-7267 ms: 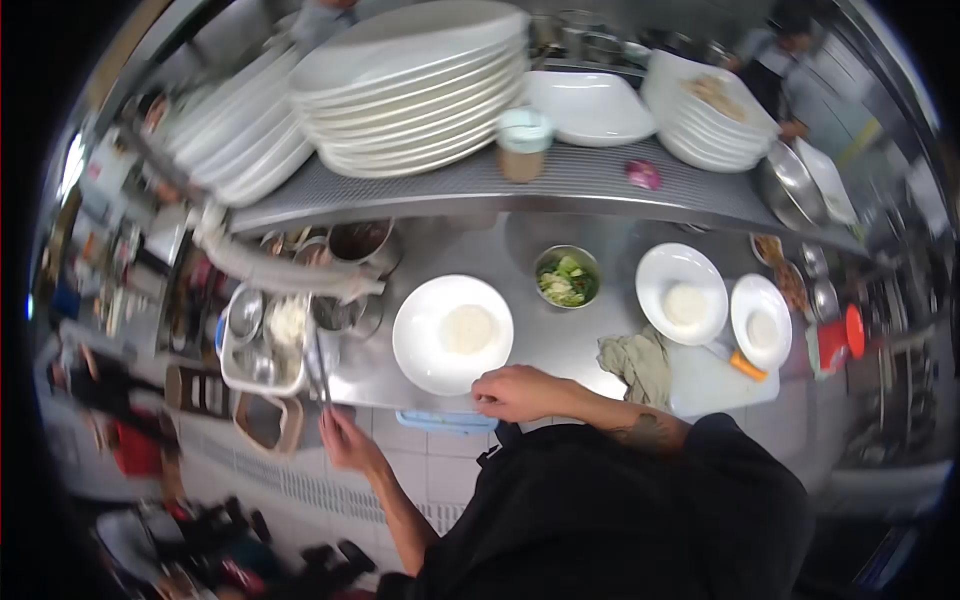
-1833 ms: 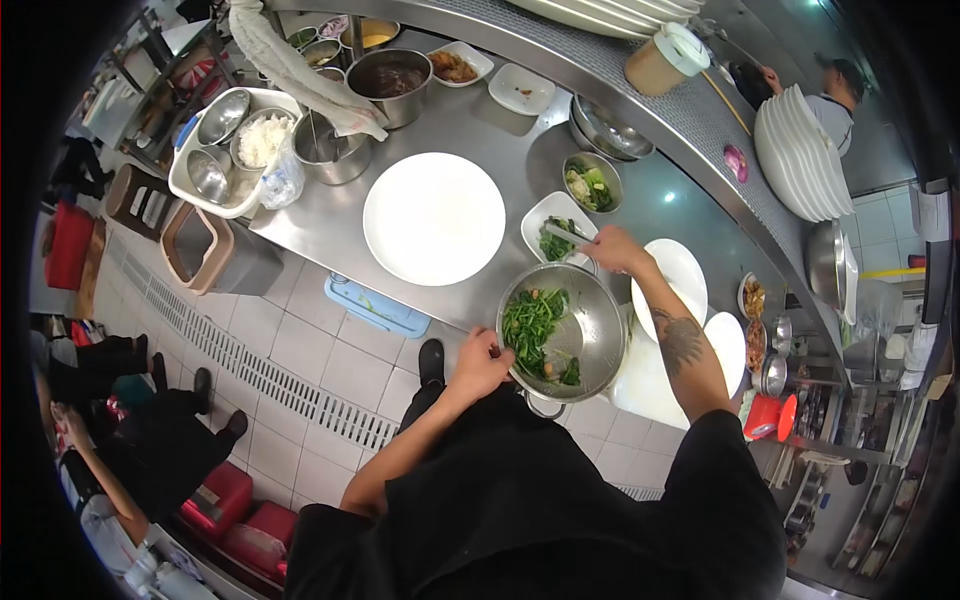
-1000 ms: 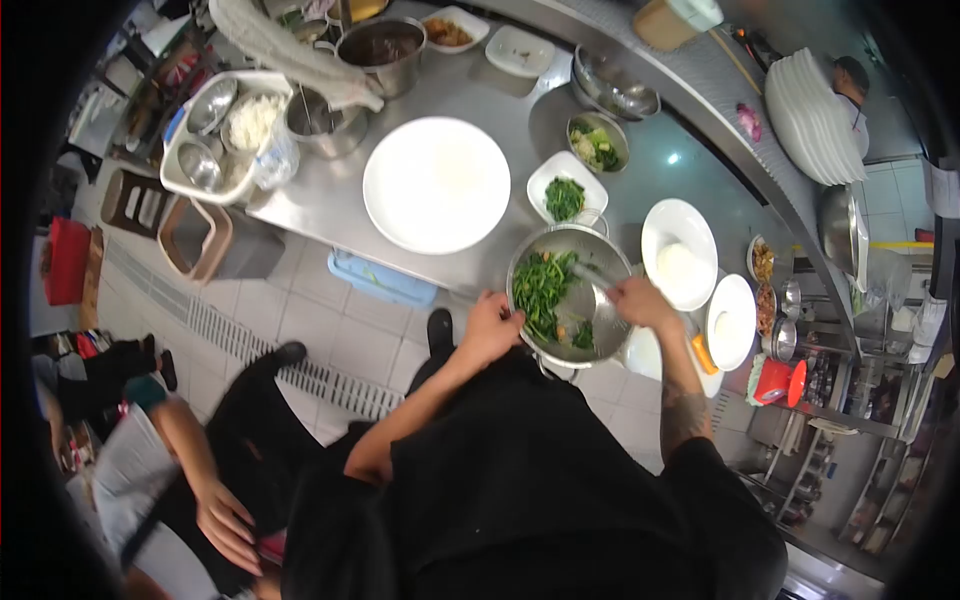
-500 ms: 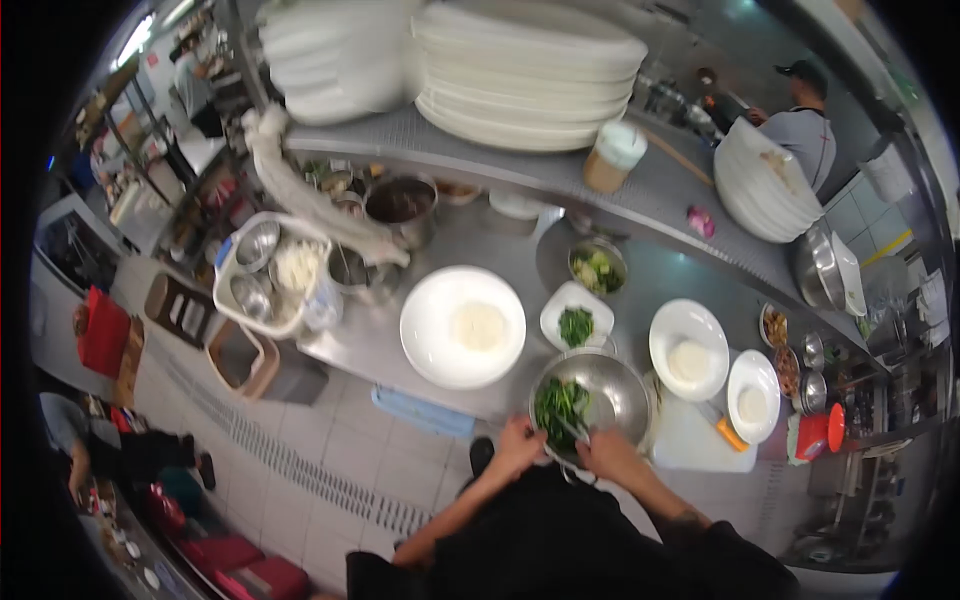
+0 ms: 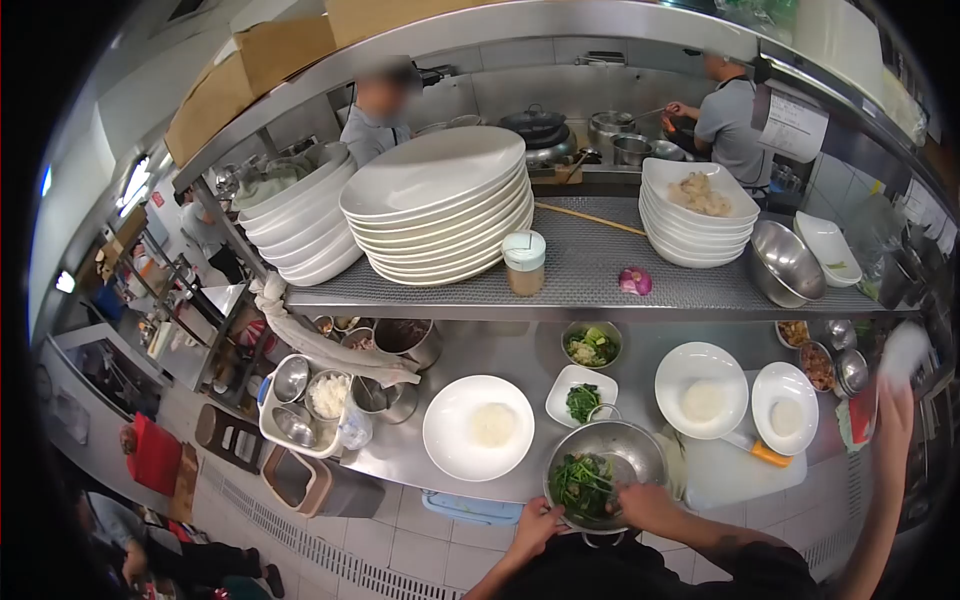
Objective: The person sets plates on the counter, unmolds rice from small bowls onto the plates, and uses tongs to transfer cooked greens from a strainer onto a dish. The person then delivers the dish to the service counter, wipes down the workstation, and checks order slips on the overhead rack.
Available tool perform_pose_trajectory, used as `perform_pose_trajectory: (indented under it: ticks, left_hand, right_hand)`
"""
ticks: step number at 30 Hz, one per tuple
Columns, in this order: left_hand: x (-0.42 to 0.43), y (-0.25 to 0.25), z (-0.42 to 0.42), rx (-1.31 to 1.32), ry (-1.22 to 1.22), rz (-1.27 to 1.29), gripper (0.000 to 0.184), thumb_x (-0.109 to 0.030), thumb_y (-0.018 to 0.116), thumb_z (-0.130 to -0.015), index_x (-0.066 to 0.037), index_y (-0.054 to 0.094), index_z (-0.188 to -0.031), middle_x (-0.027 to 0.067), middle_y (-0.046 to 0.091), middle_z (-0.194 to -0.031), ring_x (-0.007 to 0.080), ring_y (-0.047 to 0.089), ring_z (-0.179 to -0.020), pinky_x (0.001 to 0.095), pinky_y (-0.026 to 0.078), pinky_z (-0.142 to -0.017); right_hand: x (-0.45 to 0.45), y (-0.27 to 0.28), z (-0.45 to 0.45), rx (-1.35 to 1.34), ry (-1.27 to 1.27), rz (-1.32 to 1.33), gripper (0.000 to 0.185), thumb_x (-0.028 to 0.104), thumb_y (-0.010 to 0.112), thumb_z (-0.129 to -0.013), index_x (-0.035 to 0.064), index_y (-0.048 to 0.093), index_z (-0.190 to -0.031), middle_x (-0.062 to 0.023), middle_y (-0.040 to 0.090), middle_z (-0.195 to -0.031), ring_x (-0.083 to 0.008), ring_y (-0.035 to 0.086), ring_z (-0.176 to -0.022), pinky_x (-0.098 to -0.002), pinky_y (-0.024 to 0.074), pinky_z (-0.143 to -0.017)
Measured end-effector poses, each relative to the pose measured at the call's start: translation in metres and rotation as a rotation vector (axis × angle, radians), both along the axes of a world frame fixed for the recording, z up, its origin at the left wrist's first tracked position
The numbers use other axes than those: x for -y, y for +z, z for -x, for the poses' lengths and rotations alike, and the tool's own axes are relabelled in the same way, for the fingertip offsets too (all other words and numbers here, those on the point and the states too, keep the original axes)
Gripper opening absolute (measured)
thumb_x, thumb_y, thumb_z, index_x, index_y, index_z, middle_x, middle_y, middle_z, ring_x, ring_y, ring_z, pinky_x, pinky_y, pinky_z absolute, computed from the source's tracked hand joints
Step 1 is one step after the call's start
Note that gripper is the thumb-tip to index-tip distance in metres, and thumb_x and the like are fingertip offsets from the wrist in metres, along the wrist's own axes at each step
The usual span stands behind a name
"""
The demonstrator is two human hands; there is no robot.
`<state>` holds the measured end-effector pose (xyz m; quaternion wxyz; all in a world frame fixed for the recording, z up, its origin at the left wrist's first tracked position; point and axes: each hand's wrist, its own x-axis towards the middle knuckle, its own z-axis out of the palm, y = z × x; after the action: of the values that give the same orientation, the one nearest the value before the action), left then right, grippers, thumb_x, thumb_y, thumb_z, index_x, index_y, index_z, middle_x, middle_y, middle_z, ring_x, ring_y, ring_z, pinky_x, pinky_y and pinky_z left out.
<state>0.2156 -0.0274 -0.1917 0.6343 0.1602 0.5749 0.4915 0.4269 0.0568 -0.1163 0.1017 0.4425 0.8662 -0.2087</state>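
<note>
A steel bowl [image 5: 645,450] with loop handles stands at the counter's front edge, with cooked leafy greens [image 5: 580,485] in its left part. My left hand [image 5: 540,522] is closed at the bowl's left front rim, fingers on the edge. Over the front right of the bowl, my right hand [image 5: 640,508] reaches in beside the greens, fingers curled. What it holds is hidden. Just behind the bowl is a small square white dish [image 5: 558,408] of chopped greens. A large white plate [image 5: 450,450] with a pale round portion lies to the left.
Two more white plates [image 5: 680,365] [image 5: 775,380] and an orange-handled knife [image 5: 768,455] by a white board [image 5: 740,488] are right. Another person's arm [image 5: 885,470] reaches in with a blurred white thing. Overhead, a shelf [image 5: 590,280] holds plate stacks [image 5: 440,235]. A tub [image 5: 345,450] stands left.
The view has tilted up, showing more of the shelf and co-workers behind it. Another person's arm has come in at the right. Both my hands stay at the bowl.
</note>
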Motion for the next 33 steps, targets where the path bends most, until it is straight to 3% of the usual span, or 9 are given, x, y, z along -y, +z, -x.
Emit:
perform_pose_trajectory:
  ticks: [4,7,17,21,23,24,25,27,33]
  left_hand:
    - [0.0,0.007,0.0,-0.018,-0.019,0.027,0.01,-0.004,0.06,-0.086,0.003,0.054,-0.089,0.015,0.061,-0.09,0.025,0.066,-0.082,0.0382,0.061,-0.068]
    - [0.001,0.01,-0.001,-0.017,-0.011,0.034,0.011,-0.005,0.06,-0.086,0.003,0.053,-0.091,0.0138,0.061,-0.091,0.0242,0.066,-0.083,0.0372,0.061,-0.069]
    - [0.003,0.024,0.004,-0.016,-0.027,0.096,0.023,-0.019,0.063,-0.092,-0.003,0.049,-0.099,0.0102,0.054,-0.1,0.0227,0.061,-0.091,0.0425,0.06,-0.075]
    - [0.014,0.01,0.02,-0.076,-0.034,0.066,0.032,-0.031,0.061,-0.093,-0.004,0.051,-0.105,0.0098,0.054,-0.108,0.0221,0.061,-0.096,0.0362,0.059,-0.068]
    - [0.018,0.013,0.03,-0.096,-0.017,0.054,0.03,-0.03,0.061,-0.093,-0.003,0.053,-0.102,0.0092,0.053,-0.106,0.0211,0.062,-0.093,0.0356,0.059,-0.064]
    - [0.021,0.008,0.035,-0.094,0.011,0.048,0.029,-0.029,0.062,-0.092,-0.003,0.053,-0.101,0.009,0.053,-0.105,0.021,0.062,-0.092,0.0356,0.059,-0.062]
    - [0.025,0.006,0.04,-0.119,0.009,0.055,0.024,-0.026,0.057,-0.095,-0.003,0.052,-0.101,0.0106,0.053,-0.109,0.0284,0.063,-0.098,0.0425,0.061,-0.067]
    - [0.033,-0.002,0.053,-0.101,0.048,0.07,0.021,-0.024,0.058,-0.093,-0.005,0.052,-0.098,0.0098,0.054,-0.106,0.0274,0.063,-0.096,0.041,0.06,-0.067]
    - [0.065,-0.011,0.079,-0.139,0.171,0.105,0.019,-0.024,0.059,-0.092,-0.006,0.052,-0.096,0.0086,0.056,-0.101,0.0263,0.064,-0.094,0.0393,0.058,-0.068]
  right_hand:
    - [-0.015,0.0,-0.013,-0.005,0.061,-0.152,0.031,0.015,0.055,-0.081,-0.0045,0.063,-0.103,-0.0179,0.068,-0.081,-0.0327,0.069,-0.074,-0.0434,0.056,-0.063]
    - [-0.022,-0.002,-0.019,0.02,0.056,-0.18,0.035,0.014,0.055,-0.08,-0.0063,0.062,-0.108,-0.018,0.068,-0.08,-0.0336,0.068,-0.073,-0.0428,0.0561,-0.063]
    - [-0.022,0.038,-0.024,0.019,0.016,-0.145,0.019,0.014,0.054,-0.079,0.0028,0.068,-0.085,-0.0183,0.066,-0.076,-0.0354,0.067,-0.072,-0.046,0.0543,-0.064]
    - [-0.021,0.056,-0.023,0.05,-0.006,-0.261,0.025,0.02,0.06,-0.081,0.0022,0.062,-0.098,-0.0155,0.064,-0.072,-0.0344,0.065,-0.064,-0.0455,0.0521,-0.056]
    - [-0.022,0.092,-0.009,0.072,-0.064,-0.206,0.024,0.015,0.053,-0.085,0.0027,0.062,-0.103,-0.018,0.066,-0.079,-0.0374,0.066,-0.072,-0.0474,0.0539,-0.063]
    - [-0.025,0.102,-0.007,0.084,-0.062,-0.213,0.025,0.016,0.054,-0.086,0.0027,0.062,-0.105,-0.0183,0.066,-0.08,-0.0374,0.066,-0.072,-0.0474,0.0539,-0.064]
    - [-0.028,0.109,-0.005,0.095,-0.055,-0.224,0.025,0.017,0.055,-0.086,0.0026,0.061,-0.106,-0.0186,0.066,-0.081,-0.0374,0.067,-0.072,-0.0474,0.054,-0.064]
    - [-0.038,0.12,-0.001,0.094,-0.055,-0.25,0.025,0.018,0.056,-0.086,0.0023,0.061,-0.105,-0.0192,0.066,-0.081,-0.038,0.066,-0.071,-0.0473,0.0541,-0.064]
    - [-0.102,0.113,0.023,0.023,-0.048,-0.421,0.024,0.02,0.059,-0.085,0.0003,0.065,-0.098,-0.0239,0.066,-0.082,-0.0416,0.065,-0.08,-0.0492,0.0535,-0.073]
